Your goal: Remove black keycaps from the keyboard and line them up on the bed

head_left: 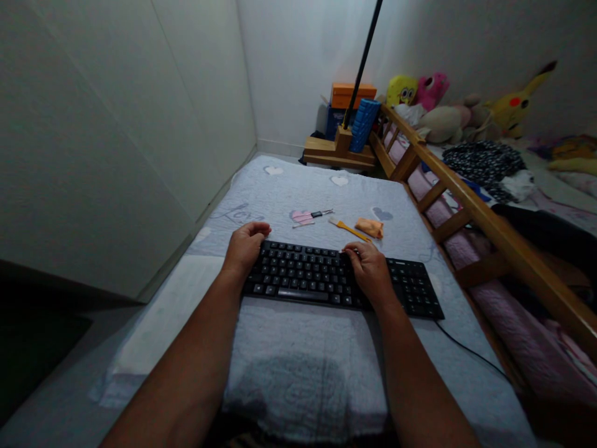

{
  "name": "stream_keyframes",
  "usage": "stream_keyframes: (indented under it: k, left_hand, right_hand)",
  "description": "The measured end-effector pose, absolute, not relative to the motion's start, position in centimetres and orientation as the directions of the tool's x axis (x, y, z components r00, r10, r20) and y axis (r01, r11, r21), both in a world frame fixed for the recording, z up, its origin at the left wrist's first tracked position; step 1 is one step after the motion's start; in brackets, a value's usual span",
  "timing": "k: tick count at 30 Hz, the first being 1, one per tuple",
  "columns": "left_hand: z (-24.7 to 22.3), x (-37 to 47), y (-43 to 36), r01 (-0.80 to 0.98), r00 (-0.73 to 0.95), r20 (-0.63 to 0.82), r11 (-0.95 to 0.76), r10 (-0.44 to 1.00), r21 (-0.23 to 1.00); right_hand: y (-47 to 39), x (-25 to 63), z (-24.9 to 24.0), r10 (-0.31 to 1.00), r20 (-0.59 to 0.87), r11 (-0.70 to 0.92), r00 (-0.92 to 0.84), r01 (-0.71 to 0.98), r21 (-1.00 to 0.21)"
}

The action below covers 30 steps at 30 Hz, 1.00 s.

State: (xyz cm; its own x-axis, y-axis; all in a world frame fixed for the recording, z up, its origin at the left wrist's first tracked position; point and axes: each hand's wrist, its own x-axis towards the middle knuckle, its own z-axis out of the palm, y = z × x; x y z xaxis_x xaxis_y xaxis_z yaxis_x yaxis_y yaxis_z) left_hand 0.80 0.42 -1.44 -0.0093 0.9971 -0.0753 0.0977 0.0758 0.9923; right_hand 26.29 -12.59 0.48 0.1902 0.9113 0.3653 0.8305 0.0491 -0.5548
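A black computer keyboard [303, 272] lies across the bed in front of me, its cable leaving the right end. My left hand [243, 247] is closed at its upper left corner, fingers curled and touching the edge. Over the keys right of the middle, my right hand [368, 264] pinches something small with a whitish tip, mostly hidden by the fingers. Beyond the keyboard lie a small brush with a yellow handle [352, 230], a folded orange cloth [369, 228], a thin white cotton swab [304, 224] and a tool with a black grip and metal tip [321, 213].
A pale blue patterned cover [289, 348] spreads under everything. To the right runs a wooden bed rail [466, 199], with plush toys and clothes behind it. A white cabinet wall [116, 137] stands at left. At the far end are a wooden stand [342, 146] and a blue roller [364, 124].
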Motion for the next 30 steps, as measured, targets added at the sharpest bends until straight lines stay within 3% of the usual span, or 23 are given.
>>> stream_keyframes:
  k: [10, 30]
  left_hand:
    - [-1.30, 0.88, 0.39, 0.128, -0.004, -0.069, 0.069, 0.998, 0.989]
    - [-1.28, 0.84, 0.35, 0.123, -0.014, -0.070, 0.071, 0.997, 0.990]
  right_hand:
    - [-12.78, 26.19, 0.58, 0.927, 0.334, 0.027, 0.170, 0.858, -0.512]
    - [-12.02, 26.13, 0.55, 0.910, 0.345, -0.001, 0.230, 0.834, -0.552]
